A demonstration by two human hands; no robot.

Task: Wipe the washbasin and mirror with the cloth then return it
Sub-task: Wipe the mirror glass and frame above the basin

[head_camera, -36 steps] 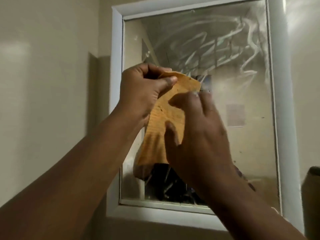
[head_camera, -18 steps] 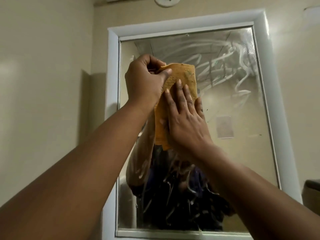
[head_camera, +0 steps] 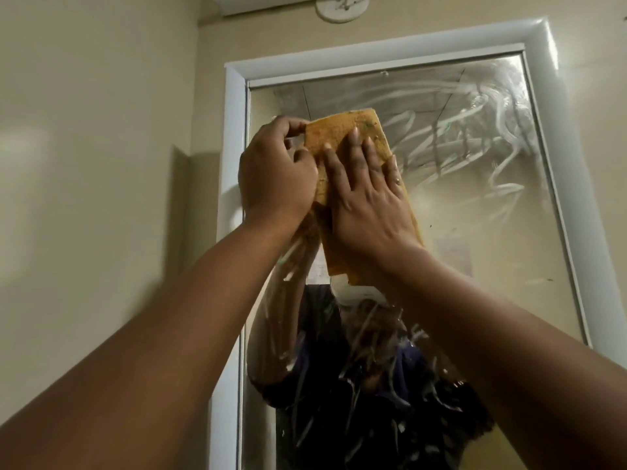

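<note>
An orange cloth (head_camera: pixel 346 130) is held flat against the upper left part of a wall mirror (head_camera: pixel 475 198), higher on the glass than it was a second ago, when it hung loosely between the hands in front of the mirror's middle. The right hand (head_camera: pixel 369 201) now lies on top of the cloth with its fingers (head_camera: pixel 353 147) straight and slightly spread, pressing it to the glass, where a second ago that hand was only reaching in with the fingers bent. The left hand (head_camera: pixel 274 174) grips the cloth's upper left edge, its fingers curled and the thumb pinching the fabric, much as before. The mirror has a white frame (head_camera: pixel 234 130) and its glass is covered in pale, soapy smears, thickest toward the upper right, with more streaks low down over the person's dark reflection. Cream walls (head_camera: pixel 101 164) surround it, and a round white fitting (head_camera: pixel 341 8) sits above the frame. The washbasin is out of sight. It seems the mirror wiping is in progress, with most smears left to clear and the cloth yet to be returned.
</note>
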